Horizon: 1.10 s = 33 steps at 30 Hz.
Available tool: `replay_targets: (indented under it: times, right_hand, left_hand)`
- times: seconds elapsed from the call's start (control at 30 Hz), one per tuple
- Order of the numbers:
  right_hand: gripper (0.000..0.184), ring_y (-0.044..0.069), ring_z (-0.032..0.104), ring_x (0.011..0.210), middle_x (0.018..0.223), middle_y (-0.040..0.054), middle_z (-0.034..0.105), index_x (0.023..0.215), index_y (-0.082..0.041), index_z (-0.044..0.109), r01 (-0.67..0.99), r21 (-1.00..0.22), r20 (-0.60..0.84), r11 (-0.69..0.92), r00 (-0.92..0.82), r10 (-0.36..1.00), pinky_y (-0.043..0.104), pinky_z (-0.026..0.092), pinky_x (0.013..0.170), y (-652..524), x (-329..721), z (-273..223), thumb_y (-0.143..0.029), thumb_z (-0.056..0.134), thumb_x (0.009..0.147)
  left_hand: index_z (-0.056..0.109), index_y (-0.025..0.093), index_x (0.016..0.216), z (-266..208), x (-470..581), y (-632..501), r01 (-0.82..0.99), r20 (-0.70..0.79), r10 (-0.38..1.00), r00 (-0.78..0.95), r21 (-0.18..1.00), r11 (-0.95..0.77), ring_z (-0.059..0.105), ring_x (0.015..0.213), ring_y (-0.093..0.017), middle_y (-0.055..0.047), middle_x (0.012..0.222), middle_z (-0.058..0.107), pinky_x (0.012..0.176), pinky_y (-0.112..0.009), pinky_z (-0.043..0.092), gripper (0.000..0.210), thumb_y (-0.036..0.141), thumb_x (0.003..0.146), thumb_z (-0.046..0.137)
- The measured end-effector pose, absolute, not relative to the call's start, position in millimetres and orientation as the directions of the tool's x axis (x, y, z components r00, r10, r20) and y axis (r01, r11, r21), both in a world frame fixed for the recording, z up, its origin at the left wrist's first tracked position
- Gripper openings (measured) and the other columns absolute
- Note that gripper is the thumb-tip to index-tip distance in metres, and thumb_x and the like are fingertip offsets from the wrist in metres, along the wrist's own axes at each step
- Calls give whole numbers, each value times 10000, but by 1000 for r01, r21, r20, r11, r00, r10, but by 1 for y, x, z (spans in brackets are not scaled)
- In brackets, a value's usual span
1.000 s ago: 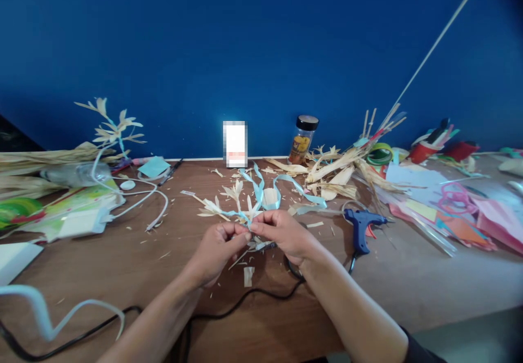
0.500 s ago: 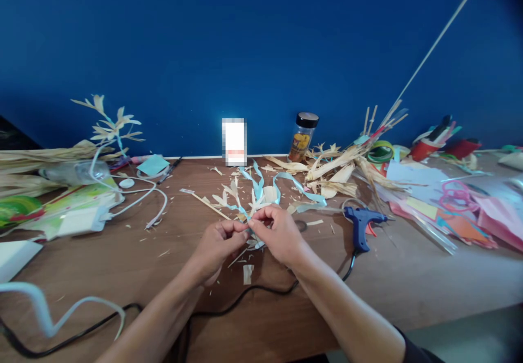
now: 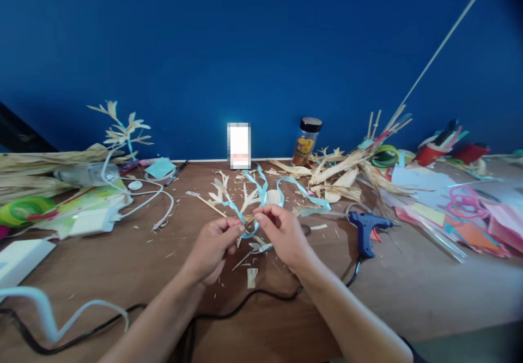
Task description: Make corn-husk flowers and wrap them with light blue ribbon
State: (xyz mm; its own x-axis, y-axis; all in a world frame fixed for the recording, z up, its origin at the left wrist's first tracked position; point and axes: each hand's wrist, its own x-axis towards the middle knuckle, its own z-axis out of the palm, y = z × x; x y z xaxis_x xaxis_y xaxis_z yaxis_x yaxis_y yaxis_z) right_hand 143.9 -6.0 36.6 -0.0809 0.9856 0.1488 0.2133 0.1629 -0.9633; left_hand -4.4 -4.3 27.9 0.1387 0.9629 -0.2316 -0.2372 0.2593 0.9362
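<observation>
Head camera view: the left hand (image 3: 214, 246) pinches the stem of a dried-husk flower spray (image 3: 222, 189) between thumb and forefinger. The spray is held above the wooden table (image 3: 155, 276), near the middle of the work area, with its petals pointing up and away from the person. The right hand (image 3: 285, 236) is just beside it, thumb and forefinger closed on the light-blue ribbon (image 3: 262, 191), which loops below the stem and trails behind the hands. Markings: the black-lidded jar (image 3: 304, 145) bears a yellow label, its lettering too small to read. The white tag (image 3: 193, 193) on a thin stick is likewise illegible. The upright white panel (image 3: 240, 145) is pixelated. The blue glue gun (image 3: 365, 232) lies to the right, any branding unreadable.
</observation>
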Motion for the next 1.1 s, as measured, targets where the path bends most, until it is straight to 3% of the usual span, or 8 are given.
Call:
replay_targets:
  times: [0.23, 0.53, 0.63, 0.87, 1.1]
  right_hand:
    - [219, 90, 409, 564, 600, -32, 485, 698, -147, 584, 97, -991, 64, 94, -272, 960, 212, 338, 558, -6, 143, 34, -335, 508, 781]
    - [224, 78, 361, 531, 565, -40, 448, 633, -136, 550, 14, -1000, -3, 0, -231, 973, 206, 298, 513, -5, 140, 27, -344, 587, 707]
    - [201, 78, 358, 531, 580, -41, 455, 706, -142, 587, -15, -1000, -5, -9, -221, 975, 199, 292, 503, -5, 141, 31, -343, 588, 717]
    - [230, 74, 416, 570, 658, -12, 527, 811, -145, 648, -232, -962, -45, -145, -389, 920, 191, 313, 546, -3, 145, 34, -343, 533, 784]
    - [299, 122, 534, 664, 694, 17, 610, 859, -136, 668, -361, -896, -40, -257, -511, 859, 276, 384, 735, -4, 148, 32, -372, 655, 676]
  left_hand:
    - [539, 131, 633, 32, -11, -4, -263, -232, 957, 176, 925, 273, 309, 381, -16, 74, 451, 432, 389, -145, 183, 149, 221, 654, 656]
    - [555, 127, 615, 29, -8, -4, -184, -212, 964, 163, 953, 241, 299, 400, -22, 65, 459, 435, 398, -151, 198, 162, 246, 644, 662]
    - [560, 128, 615, 28, -9, -4, -197, -217, 959, 182, 948, 252, 289, 402, -24, 64, 466, 434, 392, -153, 194, 161, 245, 642, 667]
    - [565, 122, 608, 28, -10, -8, -307, -228, 882, 412, 877, 370, 270, 431, -24, 37, 550, 462, 393, -155, 182, 148, 213, 646, 676]
    - [619, 115, 701, 29, -8, -10, -301, -249, 835, 492, 851, 431, 201, 440, -25, 52, 554, 385, 383, -159, 164, 134, 207, 632, 690]
